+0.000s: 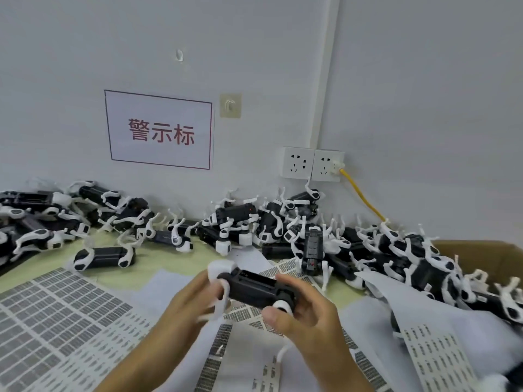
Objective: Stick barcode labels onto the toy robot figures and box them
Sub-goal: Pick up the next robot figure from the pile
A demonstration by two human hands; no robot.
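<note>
One head-worn wide-angle camera looked forward and slightly down from close above the table (147, 278). It faced the far wall (283, 66), whose corner stood right of centre. The near table edge fell below the view, and straight lines bowed toward the edges.

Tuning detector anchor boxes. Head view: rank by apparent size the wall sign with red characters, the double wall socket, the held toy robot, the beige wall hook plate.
1. wall sign
2. held toy robot, though it is nearest the camera, so it looks inflated
3. double wall socket
4. beige hook plate
</note>
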